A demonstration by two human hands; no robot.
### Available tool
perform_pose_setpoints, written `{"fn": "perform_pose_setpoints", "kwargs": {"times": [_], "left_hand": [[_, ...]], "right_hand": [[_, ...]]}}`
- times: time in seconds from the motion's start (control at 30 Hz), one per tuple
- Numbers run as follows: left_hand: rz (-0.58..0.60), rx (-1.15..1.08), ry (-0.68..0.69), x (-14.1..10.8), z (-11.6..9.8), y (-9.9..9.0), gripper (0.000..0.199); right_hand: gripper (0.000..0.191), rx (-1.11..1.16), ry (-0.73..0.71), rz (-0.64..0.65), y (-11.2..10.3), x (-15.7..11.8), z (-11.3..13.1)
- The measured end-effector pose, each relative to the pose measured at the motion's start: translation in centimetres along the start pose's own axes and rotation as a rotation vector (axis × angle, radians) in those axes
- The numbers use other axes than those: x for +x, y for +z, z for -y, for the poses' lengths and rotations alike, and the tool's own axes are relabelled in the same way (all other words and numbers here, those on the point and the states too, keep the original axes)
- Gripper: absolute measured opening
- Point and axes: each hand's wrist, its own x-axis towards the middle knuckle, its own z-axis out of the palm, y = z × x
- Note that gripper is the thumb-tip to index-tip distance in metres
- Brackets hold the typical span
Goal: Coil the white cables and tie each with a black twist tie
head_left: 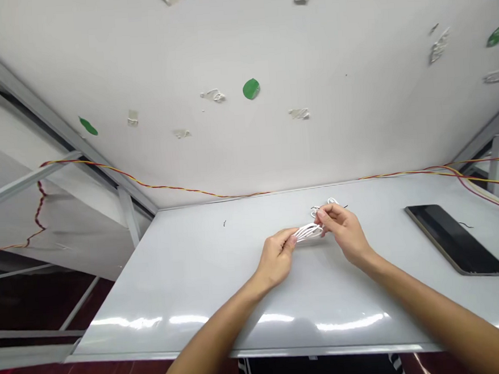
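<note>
A white cable (308,232) is gathered in a looped bundle above the grey table (196,282). My left hand (278,256) is closed on the bundle's left end, thumb on top. At the bundle's right end, my right hand (342,229) pinches the cable between thumb and fingers. A loose part of the white cable (332,201) curls just beyond my right fingers. Thin dark tie ends show beside those fingers.
A black tablet-like device (458,241) lies on the right, with a short black tie (466,225) by it. Another small black tie (224,223) lies left of centre. Red and yellow wires (168,187) run along the back wall. Metal frame bars flank the table.
</note>
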Motion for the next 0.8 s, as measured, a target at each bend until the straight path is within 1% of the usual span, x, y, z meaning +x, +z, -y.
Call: {"fn": "perform_pose_setpoints", "kwargs": {"times": [0.07, 0.13, 0.17, 0.23, 0.3, 0.4, 0.5, 0.67, 0.8], "left_hand": [[0.035, -0.122, -0.063, 0.2, 0.0, -0.3, 0.040], [0.074, -0.260, -0.117, 0.2, 0.0, -0.3, 0.048], [0.093, -0.327, -0.142, 0.3, 0.0, -0.3, 0.053], [0.127, -0.446, -0.192, 0.3, 0.0, -0.1, 0.063], [0.153, -0.534, -0.217, 0.3, 0.0, 0.0, 0.068], [0.174, -0.594, -0.220, 0.4, 0.2, 0.1, 0.059], [0.176, -0.588, -0.242, 0.5, 0.6, 0.0, 0.049], [0.132, -0.606, -0.253, 0.7, 0.9, 0.1, 0.044], [0.110, -0.638, -0.270, 0.7, 0.6, -0.1, 0.044]], "right_hand": [[0.028, 0.092, 0.137, 0.085, -0.3, 0.3, -0.1], [0.021, 0.146, 0.250, 0.221, -0.2, 0.2, -0.4], [0.016, 0.160, 0.284, 0.288, -0.2, 0.1, -0.6], [0.010, 0.170, 0.309, 0.392, 0.1, -0.4, -0.8], [0.009, 0.177, 0.305, 0.443, 0.4, -0.8, -0.9], [0.007, 0.220, 0.337, 0.475, 0.6, -1.1, -0.8], [0.009, 0.234, 0.388, 0.477, 0.7, -1.1, -0.7], [0.009, 0.206, 0.391, 0.475, 0.8, -1.1, -0.7], [0.010, 0.256, 0.421, 0.470, 0.7, -1.0, -0.7]]}}
